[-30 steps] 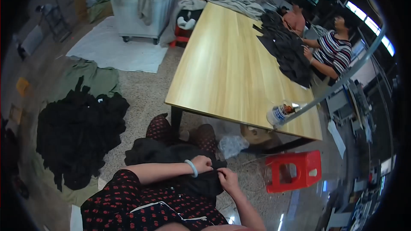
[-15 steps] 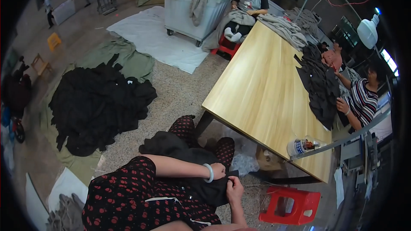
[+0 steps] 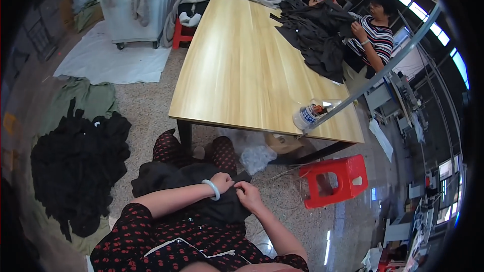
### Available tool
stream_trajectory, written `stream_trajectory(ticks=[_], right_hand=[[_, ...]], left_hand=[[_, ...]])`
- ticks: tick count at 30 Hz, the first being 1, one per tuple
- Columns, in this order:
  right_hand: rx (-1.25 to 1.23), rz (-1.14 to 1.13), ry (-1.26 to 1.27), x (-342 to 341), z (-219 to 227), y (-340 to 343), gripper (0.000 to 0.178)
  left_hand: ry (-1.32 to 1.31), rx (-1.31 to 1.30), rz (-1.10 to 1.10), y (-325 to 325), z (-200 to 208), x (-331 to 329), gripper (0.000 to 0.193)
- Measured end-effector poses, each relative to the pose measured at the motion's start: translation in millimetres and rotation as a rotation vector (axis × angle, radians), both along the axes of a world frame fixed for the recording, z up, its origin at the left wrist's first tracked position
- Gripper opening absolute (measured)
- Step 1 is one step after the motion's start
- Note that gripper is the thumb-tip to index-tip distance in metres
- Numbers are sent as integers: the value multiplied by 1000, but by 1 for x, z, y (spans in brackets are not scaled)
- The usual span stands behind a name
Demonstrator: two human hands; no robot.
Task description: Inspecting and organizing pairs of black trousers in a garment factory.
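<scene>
A black cloth garment (image 3: 166, 177) lies bunched across my lap, over dark trousers with a red pattern. My left hand (image 3: 221, 183), a pale bangle at its wrist, is closed on the garment's upper edge. Right beside it, my right hand (image 3: 248, 196) pinches the same cloth between thumb and fingers. A flap of the fabric sticks up between the two hands. Whether a small tool or thread is in the fingers, I cannot make out.
A wooden table (image 3: 237, 70) stands ahead, holding a clear jar (image 3: 305, 117) and dark garments (image 3: 315, 35) that a person in stripes handles. A red stool (image 3: 335, 181) is at right. Left are a black garment pile (image 3: 78, 166) and a white wheeled bin (image 3: 136, 20).
The view has swung to the right, so table and stool sit further left or nearer the middle. Both hands stay on the black garment, close together.
</scene>
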State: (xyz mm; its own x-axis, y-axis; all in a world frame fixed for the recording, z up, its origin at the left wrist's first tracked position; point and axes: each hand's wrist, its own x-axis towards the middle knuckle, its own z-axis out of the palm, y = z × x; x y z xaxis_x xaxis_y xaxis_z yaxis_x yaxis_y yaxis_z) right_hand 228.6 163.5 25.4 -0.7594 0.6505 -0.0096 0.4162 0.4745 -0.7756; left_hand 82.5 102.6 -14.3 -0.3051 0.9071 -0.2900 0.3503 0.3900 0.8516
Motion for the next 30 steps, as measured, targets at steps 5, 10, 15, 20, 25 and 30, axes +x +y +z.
stream_trajectory(ticks=[5,10,15,20,25,30], right_hand=[[-60,16,-85,-2,4,-7,17],[-82,35,-14,-2,2,-7,15],[-115,22,2,-6,8,-5,14],[-108,-12,-38,-9,8,-2,14],[-35,4,-14,-17,7,-5,13],[-24,-32,-94,-16,12,-10,16]], left_hand=[[-28,-40,-20,-7,-4,-2,24],[-72,14,-21,-9,-17,-4,20],[-142,60,-1,-10,-26,-6,18],[-292,-69,-71,-5,-3,-3,12],[-285,-42,-11,-10,9,-7,13],[-159,8,-3,-8,-18,-3,19]])
